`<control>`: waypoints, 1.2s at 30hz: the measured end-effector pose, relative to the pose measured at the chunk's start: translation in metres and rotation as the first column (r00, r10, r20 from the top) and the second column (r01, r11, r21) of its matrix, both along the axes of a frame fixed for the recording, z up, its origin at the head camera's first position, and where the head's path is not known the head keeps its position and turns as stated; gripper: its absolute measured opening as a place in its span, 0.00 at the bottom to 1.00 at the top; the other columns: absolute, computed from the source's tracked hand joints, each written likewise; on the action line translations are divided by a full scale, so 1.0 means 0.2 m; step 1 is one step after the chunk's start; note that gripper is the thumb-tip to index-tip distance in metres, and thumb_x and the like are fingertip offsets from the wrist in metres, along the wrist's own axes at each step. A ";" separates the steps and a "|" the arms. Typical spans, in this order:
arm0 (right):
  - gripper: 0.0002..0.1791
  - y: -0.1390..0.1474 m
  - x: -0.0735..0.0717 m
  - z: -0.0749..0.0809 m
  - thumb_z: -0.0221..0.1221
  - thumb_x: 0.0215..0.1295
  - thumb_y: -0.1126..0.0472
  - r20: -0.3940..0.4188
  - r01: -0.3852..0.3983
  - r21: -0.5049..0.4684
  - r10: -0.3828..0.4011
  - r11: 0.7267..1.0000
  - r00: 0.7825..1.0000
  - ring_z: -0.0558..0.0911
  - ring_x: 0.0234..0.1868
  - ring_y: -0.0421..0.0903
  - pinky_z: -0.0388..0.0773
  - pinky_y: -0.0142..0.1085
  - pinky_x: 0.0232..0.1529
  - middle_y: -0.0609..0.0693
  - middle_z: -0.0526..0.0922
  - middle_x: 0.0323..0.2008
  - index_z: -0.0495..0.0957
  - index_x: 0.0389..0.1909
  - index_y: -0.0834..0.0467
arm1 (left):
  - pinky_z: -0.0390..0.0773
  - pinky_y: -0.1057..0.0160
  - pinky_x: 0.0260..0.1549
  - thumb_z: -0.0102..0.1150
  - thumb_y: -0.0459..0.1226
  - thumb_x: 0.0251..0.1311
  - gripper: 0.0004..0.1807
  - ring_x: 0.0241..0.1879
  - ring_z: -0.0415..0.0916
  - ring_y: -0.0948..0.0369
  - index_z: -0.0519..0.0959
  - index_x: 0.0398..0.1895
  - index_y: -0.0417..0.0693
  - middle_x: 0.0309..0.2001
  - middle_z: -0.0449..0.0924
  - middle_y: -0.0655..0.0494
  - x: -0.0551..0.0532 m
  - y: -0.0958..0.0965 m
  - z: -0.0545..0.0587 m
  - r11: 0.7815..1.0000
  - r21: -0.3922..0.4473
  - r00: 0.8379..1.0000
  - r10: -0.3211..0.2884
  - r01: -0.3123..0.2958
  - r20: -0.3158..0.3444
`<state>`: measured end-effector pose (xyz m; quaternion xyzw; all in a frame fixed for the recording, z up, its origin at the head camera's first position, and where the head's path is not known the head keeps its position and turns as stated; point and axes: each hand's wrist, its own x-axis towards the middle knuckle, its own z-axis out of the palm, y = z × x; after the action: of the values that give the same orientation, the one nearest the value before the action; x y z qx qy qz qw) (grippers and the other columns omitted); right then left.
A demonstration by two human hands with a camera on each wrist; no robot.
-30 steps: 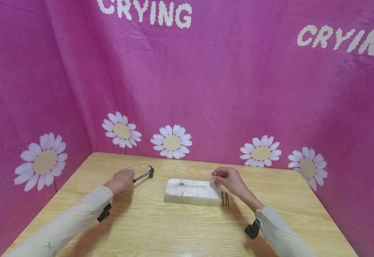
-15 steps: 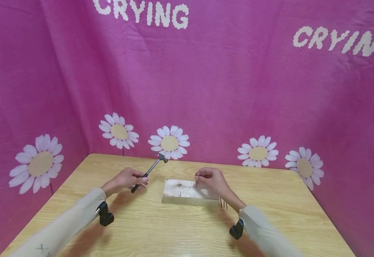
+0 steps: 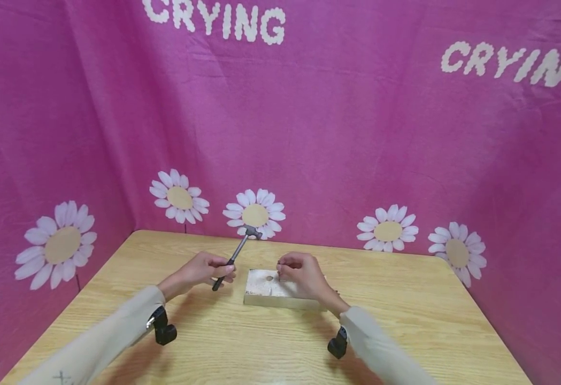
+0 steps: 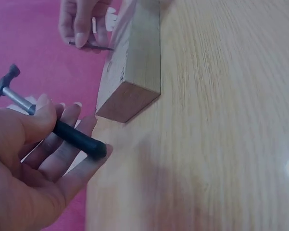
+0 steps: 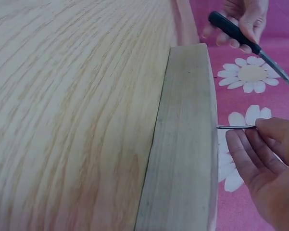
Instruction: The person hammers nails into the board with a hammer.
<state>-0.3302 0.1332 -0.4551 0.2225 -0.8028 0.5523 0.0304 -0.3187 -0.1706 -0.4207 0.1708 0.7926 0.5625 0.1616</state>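
Observation:
My left hand holds a claw hammer by its black handle, between thumb and fingers. The metal head points up and away, raised left of a wooden block. In the left wrist view the black handle lies across the fingers. Over the block, my right hand pinches a nail between thumb and fingertips. The nail stands upright, its point right at the block's pale, marked top face. In the head view the right hand hides part of the block.
The block lies flat on a wood-grain table. Several loose nails sit at the block's right end, mostly hidden by the right hand. A pink cloth with printed daisies hangs behind the table.
My left hand has lifted the hammer off the table and moved right, toward the block. My right hand has carried the nail leftward from the block's right end to nearer its middle.

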 end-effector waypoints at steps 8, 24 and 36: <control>0.04 -0.05 0.00 0.00 0.65 0.69 0.71 -0.051 0.031 -0.014 -0.031 0.999 0.998 0.89 0.39 0.51 0.82 0.27 0.43 0.64 0.89 0.38 0.84 0.41 0.69 | 0.89 0.49 0.43 0.60 0.33 0.74 0.12 0.42 0.89 0.50 0.85 0.47 0.30 0.44 0.88 0.35 -0.01 0.03 0.03 0.991 -0.107 0.989 0.069 -0.084 -0.132; 0.05 -0.05 0.00 -0.04 0.65 0.68 0.72 -0.040 0.035 -0.040 -0.037 0.999 0.999 0.89 0.39 0.55 0.84 0.28 0.41 0.65 0.89 0.38 0.83 0.42 0.69 | 0.84 0.64 0.32 0.63 0.30 0.71 0.05 0.31 0.82 0.60 0.86 0.37 0.37 0.30 0.84 0.50 -0.04 0.10 0.07 0.970 -0.163 0.865 0.077 -0.180 -0.496; 0.08 -0.05 0.00 -0.07 0.67 0.67 0.72 -0.029 0.040 -0.058 -0.042 0.997 0.999 0.90 0.42 0.59 0.87 0.31 0.43 0.68 0.89 0.41 0.84 0.44 0.73 | 0.66 0.69 0.24 0.63 0.31 0.71 0.05 0.23 0.64 0.66 0.88 0.38 0.39 0.24 0.76 0.58 0.00 0.16 0.07 0.905 -0.380 0.806 -0.078 -0.189 -0.587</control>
<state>-0.3309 0.1226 -0.4686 0.2134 -0.7903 0.5712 0.0603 -0.3182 -0.1385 -0.4062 0.2738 0.9101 0.3016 -0.0763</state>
